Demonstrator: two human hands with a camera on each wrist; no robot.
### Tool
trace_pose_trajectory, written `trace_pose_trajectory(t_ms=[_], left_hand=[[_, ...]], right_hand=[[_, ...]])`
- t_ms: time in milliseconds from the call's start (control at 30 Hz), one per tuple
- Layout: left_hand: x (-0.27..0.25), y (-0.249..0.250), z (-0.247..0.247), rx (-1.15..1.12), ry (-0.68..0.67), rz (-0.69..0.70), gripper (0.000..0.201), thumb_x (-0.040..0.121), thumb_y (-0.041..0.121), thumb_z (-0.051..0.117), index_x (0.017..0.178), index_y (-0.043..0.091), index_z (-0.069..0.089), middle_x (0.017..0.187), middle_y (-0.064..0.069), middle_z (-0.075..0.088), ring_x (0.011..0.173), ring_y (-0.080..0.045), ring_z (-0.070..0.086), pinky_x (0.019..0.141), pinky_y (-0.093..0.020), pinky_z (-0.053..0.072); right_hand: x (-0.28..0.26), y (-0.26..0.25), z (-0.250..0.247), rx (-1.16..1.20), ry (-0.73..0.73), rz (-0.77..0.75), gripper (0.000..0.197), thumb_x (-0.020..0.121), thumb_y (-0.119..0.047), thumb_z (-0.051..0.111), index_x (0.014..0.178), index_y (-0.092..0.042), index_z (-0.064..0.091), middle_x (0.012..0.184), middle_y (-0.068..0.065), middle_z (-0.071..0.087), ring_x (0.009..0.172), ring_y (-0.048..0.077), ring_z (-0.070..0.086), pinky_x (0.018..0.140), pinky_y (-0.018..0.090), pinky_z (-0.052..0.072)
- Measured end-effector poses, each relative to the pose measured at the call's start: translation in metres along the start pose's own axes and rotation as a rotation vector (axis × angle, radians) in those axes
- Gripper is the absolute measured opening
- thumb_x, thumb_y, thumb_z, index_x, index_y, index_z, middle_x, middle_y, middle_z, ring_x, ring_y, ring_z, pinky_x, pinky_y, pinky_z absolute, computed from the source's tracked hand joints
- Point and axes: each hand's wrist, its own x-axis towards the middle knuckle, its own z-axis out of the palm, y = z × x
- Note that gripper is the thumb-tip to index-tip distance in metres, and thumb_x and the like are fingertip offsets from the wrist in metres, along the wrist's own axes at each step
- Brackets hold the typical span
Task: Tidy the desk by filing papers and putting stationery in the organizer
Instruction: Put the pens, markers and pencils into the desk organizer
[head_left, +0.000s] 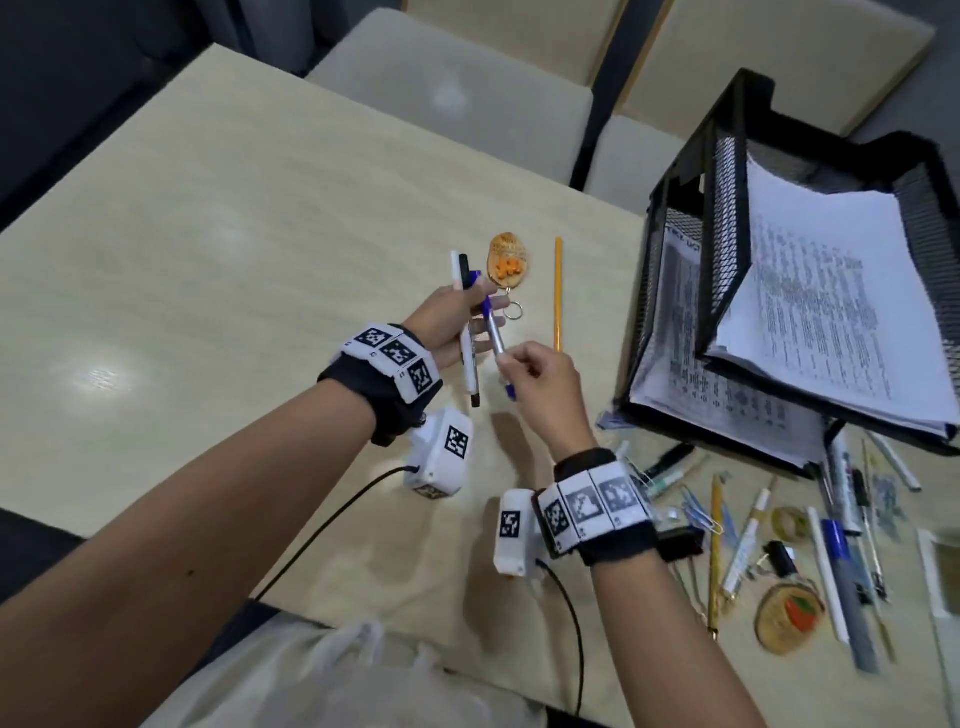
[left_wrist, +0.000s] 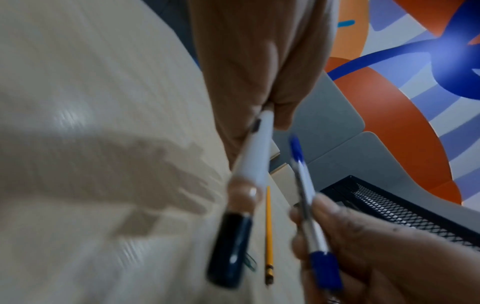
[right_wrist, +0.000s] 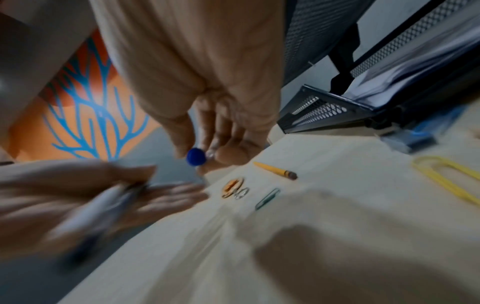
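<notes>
My left hand (head_left: 467, 317) hovers over the middle of the desk and grips a white marker (head_left: 470, 364) with a black cap; a second black-and-white pen end (head_left: 462, 267) sticks out above its fingers. In the left wrist view the marker (left_wrist: 252, 162) runs out of the curled fingers. My right hand (head_left: 514, 364) pinches the lower end of a blue pen (head_left: 493, 332), whose upper end lies by the left fingers. The pen (left_wrist: 306, 197) stands just right of the marker. A black mesh organizer (head_left: 727, 171) with printed papers (head_left: 831, 291) stands at the right.
On the desk beyond my hands lie a yellow pencil (head_left: 558, 291) and an orange keychain (head_left: 508, 260). A pile of pens, clips and another keychain (head_left: 789, 616) lies front right. A green paper clip (right_wrist: 267, 198) lies near the keychain (right_wrist: 232, 188). Chairs (head_left: 441, 93) stand behind the desk.
</notes>
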Motion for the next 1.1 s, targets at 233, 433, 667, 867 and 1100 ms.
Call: trace_pose_trajectory(t_ms=[233, 433, 667, 867, 1100], left_hand=[[-0.004, 0.009, -0.007, -0.071, 0.044, 0.062, 0.026, 0.101, 0.025, 0.038, 0.076, 0.016, 0.039, 0.057, 0.001, 0.046, 0.043, -0.01, 0.049, 0.051, -0.023, 0.048], [-0.014, 0.004, -0.03, 0.119, 0.164, 0.119, 0.035, 0.097, 0.031, 0.047, 0.066, 0.02, 0.035, 0.055, 0.004, 0.029, 0.03, -0.003, 0.029, 0.037, -0.014, 0.031], [-0.035, -0.016, 0.015, 0.307, 0.092, 0.083, 0.038, 0.096, 0.033, 0.048, 0.064, 0.017, 0.036, 0.052, 0.002, 0.029, 0.03, -0.006, 0.027, 0.036, -0.011, 0.026], [-0.058, -0.044, 0.076, 0.418, -0.041, 0.021, 0.035, 0.093, 0.021, 0.048, 0.059, 0.013, 0.041, 0.034, 0.004, 0.041, 0.025, -0.009, 0.036, 0.035, -0.011, 0.032], [-0.069, -0.101, 0.203, 0.552, -0.251, 0.082, 0.044, 0.096, 0.025, 0.043, 0.056, 0.008, 0.049, 0.038, 0.0, 0.052, 0.037, -0.011, 0.056, 0.046, -0.017, 0.047]], right_hand=[[0.05, 0.003, -0.021, -0.083, 0.152, 0.185, 0.017, 0.092, -0.019, 0.054, 0.084, -0.009, 0.066, 0.087, 0.006, 0.067, 0.081, 0.021, 0.06, 0.074, 0.03, 0.048], [0.087, 0.013, -0.017, -0.525, 0.15, 0.367, 0.023, 0.091, -0.006, 0.05, 0.11, 0.005, 0.055, 0.121, 0.022, 0.055, 0.108, 0.038, 0.057, 0.074, 0.035, 0.044], [0.016, 0.02, -0.025, -0.315, 0.142, 0.362, 0.015, 0.086, -0.017, 0.056, 0.087, -0.003, 0.058, 0.095, 0.019, 0.057, 0.089, 0.032, 0.057, 0.067, 0.031, 0.04], [-0.101, 0.044, -0.078, -0.051, 0.187, 0.272, 0.016, 0.082, -0.009, 0.059, 0.073, -0.017, 0.049, 0.067, -0.004, 0.047, 0.067, 0.015, 0.045, 0.062, 0.025, 0.036], [-0.203, 0.093, -0.203, 0.098, 0.596, 0.182, 0.022, 0.085, -0.003, 0.059, 0.084, -0.024, 0.066, 0.065, -0.005, 0.058, 0.062, 0.007, 0.053, 0.063, 0.023, 0.046]])
